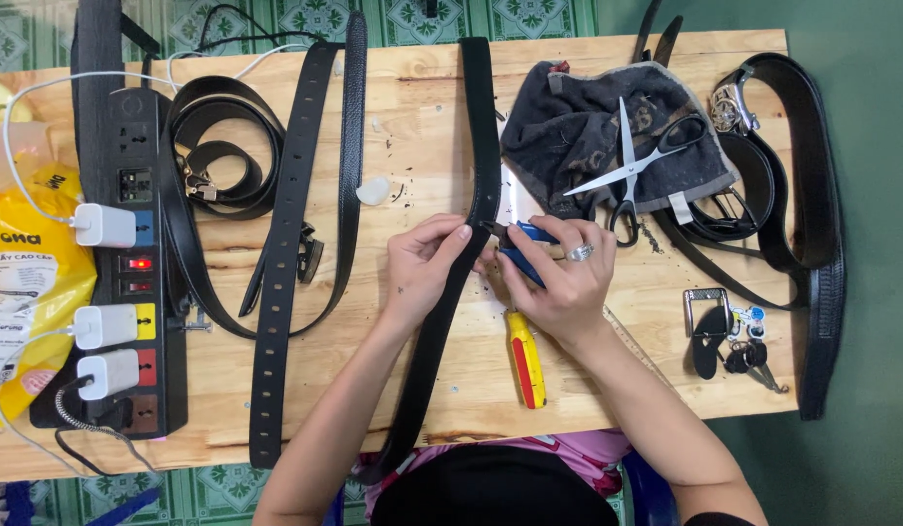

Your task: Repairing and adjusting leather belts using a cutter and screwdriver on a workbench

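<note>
Here, near the middle of the frame, both hands meet on a long black belt that runs from the top edge of the wooden table down past its near edge toward the person's lap. The left hand pinches the strap between thumb and fingertips, closed on it from the left side. The right hand, wearing a ring, is closed around a small blue-handled tool pressed against the belt's right edge (its working end is hidden by the fingers, so what kind of tool it is cannot be told).

The belt looks like a leather strap: light, flexible along its length but fairly stiff across its width, with a smooth face that could slide under the fingers. A pinch across its width close to the tool, as the left hand has it, seems the steadiest hold.

Just below the right hand lies a yellow-and-red screwdriver. Scissors rest on a dark cloth in the upper right, among more belts. A perforated black strap lies left of centre, and a power strip with white chargers sits at the far left
</note>
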